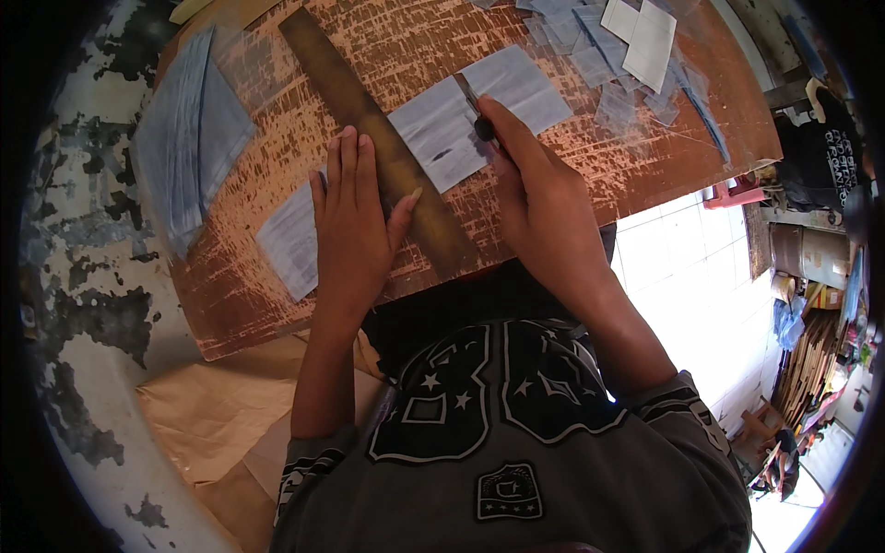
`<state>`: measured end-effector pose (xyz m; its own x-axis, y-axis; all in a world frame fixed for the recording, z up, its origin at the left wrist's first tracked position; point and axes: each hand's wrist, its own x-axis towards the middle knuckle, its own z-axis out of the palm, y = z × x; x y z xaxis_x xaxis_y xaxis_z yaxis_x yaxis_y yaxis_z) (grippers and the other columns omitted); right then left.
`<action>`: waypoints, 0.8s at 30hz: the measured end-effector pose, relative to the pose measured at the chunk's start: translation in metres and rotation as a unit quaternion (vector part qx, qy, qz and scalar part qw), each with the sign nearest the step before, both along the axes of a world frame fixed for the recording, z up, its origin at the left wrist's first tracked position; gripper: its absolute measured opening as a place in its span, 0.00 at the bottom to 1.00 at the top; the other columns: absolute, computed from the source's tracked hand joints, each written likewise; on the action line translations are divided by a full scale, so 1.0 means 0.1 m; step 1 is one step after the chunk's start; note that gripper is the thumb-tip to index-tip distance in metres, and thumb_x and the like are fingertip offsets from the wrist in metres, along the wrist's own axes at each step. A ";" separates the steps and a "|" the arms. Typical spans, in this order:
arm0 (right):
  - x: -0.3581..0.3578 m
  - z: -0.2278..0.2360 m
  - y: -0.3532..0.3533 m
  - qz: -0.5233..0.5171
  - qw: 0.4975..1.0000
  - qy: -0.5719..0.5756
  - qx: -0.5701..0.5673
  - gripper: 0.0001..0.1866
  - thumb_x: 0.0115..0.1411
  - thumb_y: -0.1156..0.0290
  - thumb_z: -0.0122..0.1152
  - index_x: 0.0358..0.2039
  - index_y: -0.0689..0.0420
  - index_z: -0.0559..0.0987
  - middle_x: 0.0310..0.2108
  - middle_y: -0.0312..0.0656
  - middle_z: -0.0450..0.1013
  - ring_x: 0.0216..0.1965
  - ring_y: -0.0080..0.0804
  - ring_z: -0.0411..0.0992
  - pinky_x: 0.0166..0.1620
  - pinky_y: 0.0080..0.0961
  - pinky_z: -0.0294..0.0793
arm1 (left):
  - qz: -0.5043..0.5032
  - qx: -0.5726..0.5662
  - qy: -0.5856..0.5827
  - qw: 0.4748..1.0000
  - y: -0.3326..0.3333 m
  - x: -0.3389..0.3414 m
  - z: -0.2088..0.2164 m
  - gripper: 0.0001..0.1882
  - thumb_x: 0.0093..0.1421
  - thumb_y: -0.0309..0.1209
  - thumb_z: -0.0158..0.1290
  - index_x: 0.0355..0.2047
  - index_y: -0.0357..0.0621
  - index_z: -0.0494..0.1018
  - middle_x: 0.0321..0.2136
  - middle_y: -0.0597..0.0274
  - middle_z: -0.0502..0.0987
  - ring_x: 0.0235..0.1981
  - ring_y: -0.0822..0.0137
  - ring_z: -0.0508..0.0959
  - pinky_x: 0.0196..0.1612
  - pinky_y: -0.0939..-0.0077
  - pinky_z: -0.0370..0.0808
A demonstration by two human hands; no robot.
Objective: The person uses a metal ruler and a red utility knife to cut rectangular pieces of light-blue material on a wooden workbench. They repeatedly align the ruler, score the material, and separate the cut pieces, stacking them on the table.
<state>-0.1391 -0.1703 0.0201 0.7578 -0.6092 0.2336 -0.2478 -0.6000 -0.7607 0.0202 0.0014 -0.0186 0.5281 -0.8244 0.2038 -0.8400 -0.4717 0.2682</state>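
A long, worn brown-yellow straightedge (pixel 323 69) lies slantwise over a grey-blue, streaked sheet (pixel 521 88), which shows on both sides of it. My left hand (pixel 353 221) is open, its fingers stretched flat at the left edge of the straightedge and its thumb resting across the bar. In my right hand (pixel 551 194) is a cutter knife (pixel 483 127) with a black knob, gripped by closed fingers. Its blade end points up and left above the sheet, right of the straightedge. Whether the tip touches the sheet, I cannot tell. A small dark mark shows on the sheet.
The scratched brown tabletop (pixel 249 309) carries a stack of grey-blue sheets (pixel 189 138) at left. Clear and bluish offcuts (pixel 618 106) with white pieces (pixel 651 48) lie at the far right. Brown paper (pixel 217 405) sits below the table's left edge; a peeling wall (pixel 83 323) stands beyond.
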 end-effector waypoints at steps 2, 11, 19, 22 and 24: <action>-0.02 -0.01 0.00 -0.001 1.000 0.005 0.000 0.25 0.75 0.79 0.55 0.71 0.56 0.72 0.50 0.61 0.82 0.51 0.58 0.84 0.49 0.43 0.82 | 0.001 -0.001 0.004 1.000 0.00 -0.01 0.01 0.41 0.76 0.50 0.52 0.79 0.38 0.54 0.80 0.43 0.53 0.82 0.44 0.52 0.80 0.37 0.45; 0.07 0.01 0.11 0.020 0.999 0.024 -0.008 0.26 0.74 0.79 0.55 0.72 0.55 0.72 0.47 0.61 0.82 0.50 0.58 0.83 0.50 0.43 0.82 | 0.011 0.002 0.010 1.000 0.00 -0.01 0.01 0.43 0.75 0.49 0.54 0.80 0.39 0.53 0.81 0.46 0.52 0.82 0.46 0.51 0.81 0.39 0.44; 0.35 0.08 0.24 0.074 0.994 0.074 -0.034 0.27 0.72 0.77 0.55 0.71 0.56 0.72 0.39 0.60 0.81 0.40 0.61 0.81 0.43 0.52 0.78 | 0.016 0.000 -0.008 1.000 -0.01 0.00 -0.04 0.45 0.72 0.48 0.58 0.79 0.36 0.54 0.80 0.46 0.53 0.82 0.49 0.50 0.81 0.40 0.46; 0.40 0.09 0.27 0.079 0.991 0.093 -0.060 0.26 0.72 0.77 0.55 0.70 0.57 0.72 0.37 0.60 0.81 0.39 0.61 0.81 0.43 0.53 0.78 | 0.018 0.003 -0.018 1.000 -0.01 0.00 -0.05 0.47 0.71 0.50 0.59 0.78 0.34 0.54 0.80 0.45 0.53 0.82 0.49 0.50 0.81 0.41 0.47; 0.41 0.10 0.28 0.080 0.990 0.098 -0.069 0.25 0.72 0.77 0.55 0.70 0.58 0.72 0.37 0.60 0.81 0.39 0.62 0.81 0.44 0.53 0.78 | 0.017 -0.003 -0.015 1.000 -0.01 -0.01 -0.06 0.47 0.71 0.50 0.59 0.78 0.34 0.54 0.80 0.44 0.53 0.82 0.49 0.50 0.81 0.40 0.47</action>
